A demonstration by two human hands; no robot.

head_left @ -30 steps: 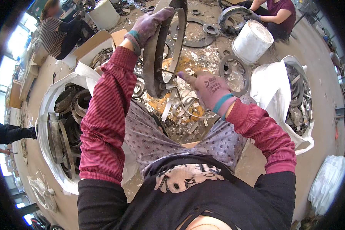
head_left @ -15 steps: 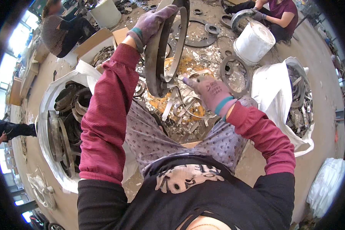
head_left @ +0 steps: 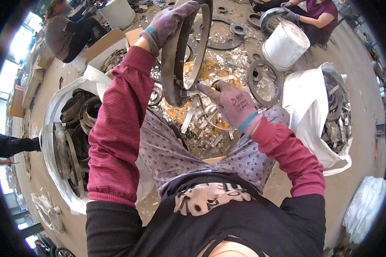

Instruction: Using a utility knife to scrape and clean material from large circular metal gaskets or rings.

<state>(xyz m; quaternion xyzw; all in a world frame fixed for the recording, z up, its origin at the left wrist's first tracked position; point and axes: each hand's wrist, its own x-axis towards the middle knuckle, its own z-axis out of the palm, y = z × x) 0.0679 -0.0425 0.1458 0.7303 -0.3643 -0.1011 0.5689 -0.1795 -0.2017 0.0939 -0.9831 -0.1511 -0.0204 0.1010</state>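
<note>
My left hand [head_left: 171, 23], in a purple work glove, grips the top of a wide dark ring band [head_left: 170, 81] and holds it upright on edge. The inner side of the band looks lighter grey. My right hand [head_left: 236, 103], gloved too, is closed beside the band's lower end, index finger pointing at it. A small yellow bit shows at those fingers; what they hold is mostly hidden. Thin curled strips [head_left: 221, 127] hang or lie just below this hand, over a litter of pale scraps.
A white sack of dark rings [head_left: 51, 158] stands at my left, another white sack of scraps [head_left: 304, 100] at my right. Flat rings [head_left: 263, 100] lie ahead near a white bucket [head_left: 283, 49]. Two people [head_left: 319, 21] [head_left: 64, 36] sit working farther off.
My right hand has shifted slightly left and up, closer to the band's lower end, with its fingers more curled. The band has barely moved in my left hand.
</note>
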